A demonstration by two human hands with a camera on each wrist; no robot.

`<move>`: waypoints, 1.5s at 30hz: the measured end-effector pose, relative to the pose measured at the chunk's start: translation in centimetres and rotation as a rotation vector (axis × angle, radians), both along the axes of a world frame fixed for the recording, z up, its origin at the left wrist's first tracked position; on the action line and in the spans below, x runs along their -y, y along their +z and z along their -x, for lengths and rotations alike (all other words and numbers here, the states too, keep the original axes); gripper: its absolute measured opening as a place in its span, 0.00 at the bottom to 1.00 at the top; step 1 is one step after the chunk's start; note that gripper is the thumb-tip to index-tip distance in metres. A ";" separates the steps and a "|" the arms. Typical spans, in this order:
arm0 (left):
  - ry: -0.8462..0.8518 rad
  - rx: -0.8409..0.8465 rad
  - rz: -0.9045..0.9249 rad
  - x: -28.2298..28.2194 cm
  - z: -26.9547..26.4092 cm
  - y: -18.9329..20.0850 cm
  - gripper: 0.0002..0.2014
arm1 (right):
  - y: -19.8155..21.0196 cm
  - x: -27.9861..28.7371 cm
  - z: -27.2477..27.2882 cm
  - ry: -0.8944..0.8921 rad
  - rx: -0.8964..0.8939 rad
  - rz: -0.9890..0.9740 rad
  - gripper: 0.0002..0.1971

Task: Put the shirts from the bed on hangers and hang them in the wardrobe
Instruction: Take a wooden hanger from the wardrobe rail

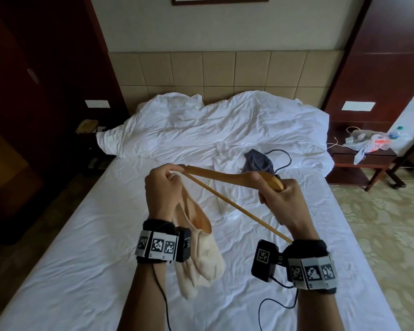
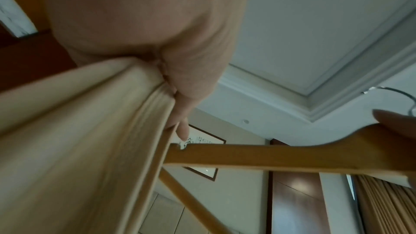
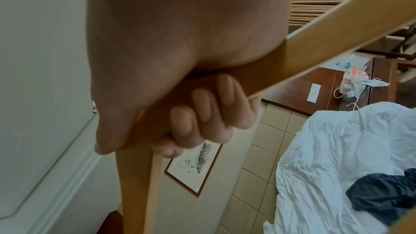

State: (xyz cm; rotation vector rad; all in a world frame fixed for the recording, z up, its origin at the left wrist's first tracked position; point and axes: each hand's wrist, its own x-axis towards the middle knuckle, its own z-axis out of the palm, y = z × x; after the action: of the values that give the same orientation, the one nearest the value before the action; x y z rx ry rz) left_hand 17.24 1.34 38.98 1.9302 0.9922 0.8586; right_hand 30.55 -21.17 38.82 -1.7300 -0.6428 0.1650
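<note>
A wooden hanger (image 1: 215,174) is held above the bed (image 1: 81,235). My right hand (image 1: 276,194) grips its middle near the hook; in the right wrist view the fingers (image 3: 202,111) curl round the wood (image 3: 315,29). My left hand (image 1: 164,180) pinches a cream shirt (image 1: 198,240) at the hanger's left tip, and the shirt hangs down beside my left wrist. The left wrist view shows the cream cloth (image 2: 78,140) bunched at the hanger's notched end (image 2: 247,156). A dark blue shirt (image 1: 257,161) lies crumpled on the bed beyond my hands, also in the right wrist view (image 3: 387,195).
A rumpled white duvet (image 1: 213,125) is heaped against the padded headboard (image 1: 225,70). A metal hanger hook (image 1: 286,157) lies by the dark shirt. A bedside table (image 1: 363,151) with a plastic bag and bottle stands right. Dark wooden panels (image 1: 22,91) flank the left side.
</note>
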 end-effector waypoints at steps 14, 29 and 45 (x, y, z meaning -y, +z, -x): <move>0.294 -0.022 -0.163 -0.9 0.8 0.3 0.04 | 1.3 1.8 0.0 0.115 -0.069 0.053 0.33; -0.009 0.118 -0.090 2.8 0.1 1.9 0.05 | 0.2 -0.2 2.1 0.109 -0.065 -0.075 0.36; -0.332 0.146 -0.490 3.0 1.6 4.5 0.08 | -0.1 -1.2 3.9 0.016 -0.178 -0.217 0.58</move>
State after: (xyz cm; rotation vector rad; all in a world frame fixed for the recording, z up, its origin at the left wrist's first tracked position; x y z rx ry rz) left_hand 15.62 -1.70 43.51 2.3115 0.3731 1.0946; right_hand 26.67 -19.99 38.69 -1.4833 -0.5232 0.2488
